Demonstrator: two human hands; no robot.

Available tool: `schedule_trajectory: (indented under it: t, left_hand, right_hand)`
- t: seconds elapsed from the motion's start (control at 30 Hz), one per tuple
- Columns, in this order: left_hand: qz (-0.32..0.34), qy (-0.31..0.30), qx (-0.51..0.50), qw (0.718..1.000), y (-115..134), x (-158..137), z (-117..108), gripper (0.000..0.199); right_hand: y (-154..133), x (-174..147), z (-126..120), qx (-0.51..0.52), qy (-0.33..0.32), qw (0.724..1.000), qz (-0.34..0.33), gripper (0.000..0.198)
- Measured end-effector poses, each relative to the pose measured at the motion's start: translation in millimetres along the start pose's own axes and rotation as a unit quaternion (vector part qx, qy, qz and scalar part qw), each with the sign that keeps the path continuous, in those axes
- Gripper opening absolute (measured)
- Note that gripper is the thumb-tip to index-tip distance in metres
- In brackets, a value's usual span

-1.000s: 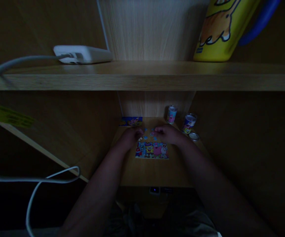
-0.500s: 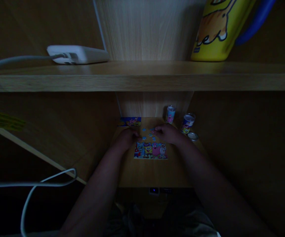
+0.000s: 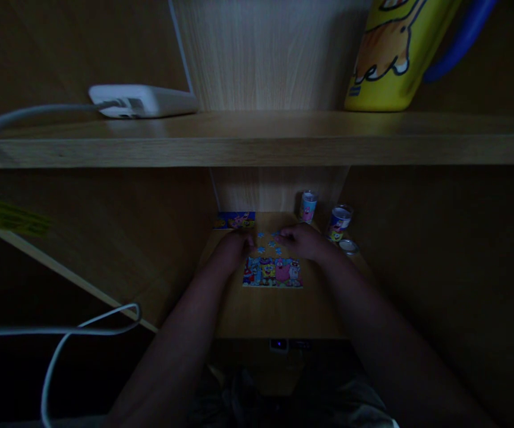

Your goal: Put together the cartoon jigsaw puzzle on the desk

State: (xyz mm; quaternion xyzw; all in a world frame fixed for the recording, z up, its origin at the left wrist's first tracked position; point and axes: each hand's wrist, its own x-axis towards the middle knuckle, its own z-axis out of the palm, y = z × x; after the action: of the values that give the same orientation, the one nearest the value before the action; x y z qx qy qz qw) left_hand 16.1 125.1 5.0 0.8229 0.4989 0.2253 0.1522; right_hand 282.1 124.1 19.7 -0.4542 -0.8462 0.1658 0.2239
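Observation:
In the dim head view, a partly assembled jigsaw puzzle with cartoon figures lies on the wooden desk. Beyond its far edge are several loose blue jigsaw pieces. My left hand rests to the left of these pieces with its fingers curled together; what they hold, if anything, is hidden. On the other side, my right hand has its thumb and fingers pinched at a jigsaw piece.
A cartoon picture card lies at the back left. Two printed tins and a round lid are at the right. Overhead, a shelf carries a white charger with a cable and a yellow mug.
My left hand's fingers have curled in slightly. My right hand stays almost in place, and the loose pieces lie as before.

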Motion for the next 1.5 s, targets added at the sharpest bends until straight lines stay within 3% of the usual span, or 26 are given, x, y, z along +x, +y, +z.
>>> schedule_trajectory:
  t: [0.27, 0.57, 0.77, 0.97, 1.1, 1.3, 1.5]
  left_hand:
    - [0.036, -0.012, -0.006, 0.999, -1.5, 0.6, 0.6, 0.012]
    - [0.126, -0.066, -0.047, 0.989, 11.6, -1.6, 2.1, 0.012]
    - [0.093, -0.02, 0.018, 0.995, 9.1, -1.6, 2.9, 0.015]
    - [-0.031, 0.085, 0.098, 0.991, -5.4, -0.3, -4.0, 0.022]
    - [-0.072, 0.063, 0.116, 0.989, -10.2, -1.1, -6.4, 0.02]
    - [-0.044, 0.028, 0.108, 0.993, 0.0, -1.0, 0.2, 0.015]
    - [-0.027, 0.04, 0.096, 0.994, 1.7, 2.1, 6.7, 0.012]
  right_hand:
    - [4.3, 0.9, 3.9, 0.009, -0.01, 1.0, 0.006, 0.044]
    - [12.4, -0.3, 9.1, 0.103, -0.103, 0.989, -0.005, 0.016]
    - [18.0, 2.1, 9.3, 0.028, -0.041, 0.998, 0.032, 0.01]
    - [18.7, 1.8, 7.5, -0.032, -0.017, 0.998, 0.047, 0.017]
    - [18.3, 1.4, 7.4, -0.077, -0.004, 0.996, 0.044, 0.018]
    - [15.5, 2.3, 8.5, -0.097, -0.003, 0.995, 0.03, 0.025]
    - [5.9, 2.1, 8.4, -0.084, -0.042, 0.996, -0.005, 0.027]
